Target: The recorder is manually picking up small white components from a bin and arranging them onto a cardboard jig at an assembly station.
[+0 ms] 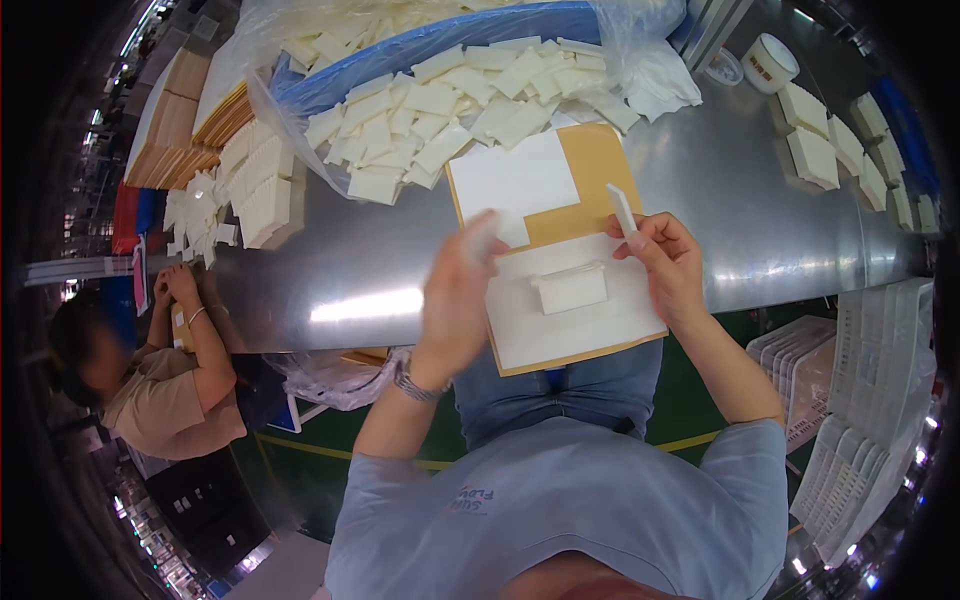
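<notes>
In my right hand (pixel 668 265), a thin white rectangular plate (pixel 622 210) is pinched between thumb and fingers, tilted on edge. My left hand (pixel 458 290) is smeared by motion over the left side of the work surface. Something pale shows at its fingers, too blurred to make out. Between the hands, a small stack of white plates (pixel 573 290) rests on a tan folder-like board (pixel 585 215) faced with white sheets. This board lies at the table's front edge and juts out over my lap.
A heap of loose white plates (pixel 430 105) spills from a plastic-lined blue container (pixel 450 50). Stacked plates (pixel 265 200) stand left, more rows (pixel 810 155) right beside a white tub (pixel 770 63). A co-worker (pixel 170 390) sits left. White crates (pixel 870 380) stand at right.
</notes>
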### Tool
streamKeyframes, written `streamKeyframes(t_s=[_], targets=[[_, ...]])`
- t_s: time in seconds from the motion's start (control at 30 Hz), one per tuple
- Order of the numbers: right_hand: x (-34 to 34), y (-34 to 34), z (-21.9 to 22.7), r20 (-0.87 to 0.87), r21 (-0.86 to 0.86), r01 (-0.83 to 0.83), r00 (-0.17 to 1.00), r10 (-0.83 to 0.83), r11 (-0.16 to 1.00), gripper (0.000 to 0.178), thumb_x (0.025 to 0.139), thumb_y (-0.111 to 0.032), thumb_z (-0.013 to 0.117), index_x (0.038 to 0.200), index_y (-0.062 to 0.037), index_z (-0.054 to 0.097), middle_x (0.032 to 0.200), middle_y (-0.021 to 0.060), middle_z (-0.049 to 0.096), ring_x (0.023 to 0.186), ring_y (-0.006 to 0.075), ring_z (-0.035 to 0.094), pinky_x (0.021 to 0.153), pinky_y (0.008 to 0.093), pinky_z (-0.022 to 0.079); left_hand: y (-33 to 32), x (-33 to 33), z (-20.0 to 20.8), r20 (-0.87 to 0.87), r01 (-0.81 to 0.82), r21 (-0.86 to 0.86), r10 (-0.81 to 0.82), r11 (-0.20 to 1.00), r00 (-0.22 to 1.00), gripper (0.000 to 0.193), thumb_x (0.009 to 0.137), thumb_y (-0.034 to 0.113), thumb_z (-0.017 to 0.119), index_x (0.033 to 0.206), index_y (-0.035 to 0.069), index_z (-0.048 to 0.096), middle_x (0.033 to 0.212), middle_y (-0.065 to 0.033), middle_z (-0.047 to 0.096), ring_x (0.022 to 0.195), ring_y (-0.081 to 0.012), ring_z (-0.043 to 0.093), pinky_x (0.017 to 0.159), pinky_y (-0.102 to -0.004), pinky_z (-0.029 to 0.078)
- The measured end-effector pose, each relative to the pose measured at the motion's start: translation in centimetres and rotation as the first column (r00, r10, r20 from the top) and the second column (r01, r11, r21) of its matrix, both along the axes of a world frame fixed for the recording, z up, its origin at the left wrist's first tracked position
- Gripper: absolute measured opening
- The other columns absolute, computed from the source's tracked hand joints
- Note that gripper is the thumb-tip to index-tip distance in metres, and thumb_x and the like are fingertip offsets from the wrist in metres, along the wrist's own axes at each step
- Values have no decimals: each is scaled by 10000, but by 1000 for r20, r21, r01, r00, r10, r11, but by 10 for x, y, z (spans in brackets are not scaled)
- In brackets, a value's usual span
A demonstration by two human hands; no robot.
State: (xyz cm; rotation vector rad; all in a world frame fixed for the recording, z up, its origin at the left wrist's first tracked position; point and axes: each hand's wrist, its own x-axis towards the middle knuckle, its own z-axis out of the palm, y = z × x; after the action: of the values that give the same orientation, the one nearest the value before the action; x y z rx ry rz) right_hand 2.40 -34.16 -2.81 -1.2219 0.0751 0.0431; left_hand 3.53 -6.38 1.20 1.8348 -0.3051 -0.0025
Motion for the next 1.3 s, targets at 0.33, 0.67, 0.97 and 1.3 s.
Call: streamKeyframes(t_s=[0.33, 0.67, 0.97, 1.3], targets=[[-1, 2, 0, -9, -10, 50, 999, -50, 999, 126, 952, -71, 691, 1019, -15, 600, 1246, 170, 654, 948, 157, 670, 749, 289, 549, -40, -20, -1, 457, 138, 482, -383, 865, 803, 398, 777, 140, 838, 1158, 94, 733, 1276, -91, 672, 1124, -301, 613, 900, -383, 437], [-15, 5, 4, 211, -100, 43, 977, -21, 994, 246, 885, -3, 717, 1109, -3, 616, 1250, 150, 647, 1085, 223, 617, 839, 327, 541, -27, -27, -29, 287, 220, 181, -265, 959, 920, 307, 801, -31, 790, 1098, 22, 728, 1256, -177, 628, 1181, -299, 621, 889, -381, 552], [-24, 17, 23, 551, -695, 171, 751, 365, 698, 498, 723, 2, 804, 1171, -71, 598, 1191, 71, 713, 986, 251, 553, 863, 361, 462, -23, -28, -41, 144, 207, 67, -215, 976, 966, 648, 802, 42, 846, 1339, 32, 484, 1270, -154, 644, 1212, -278, 626, 1042, -382, 491], [-21, 14, 25, 534, -715, 133, 737, 414, 686, 498, 714, 5, 809, 1149, -88, 583, 1200, 92, 718, 980, 260, 555, 859, 366, 456, -21, -27, -36, 167, 211, 112, -227, 971, 959, 636, 799, 59, 852, 1334, 40, 509, 1285, -141, 645, 1221, -268, 625, 1040, -371, 488]])
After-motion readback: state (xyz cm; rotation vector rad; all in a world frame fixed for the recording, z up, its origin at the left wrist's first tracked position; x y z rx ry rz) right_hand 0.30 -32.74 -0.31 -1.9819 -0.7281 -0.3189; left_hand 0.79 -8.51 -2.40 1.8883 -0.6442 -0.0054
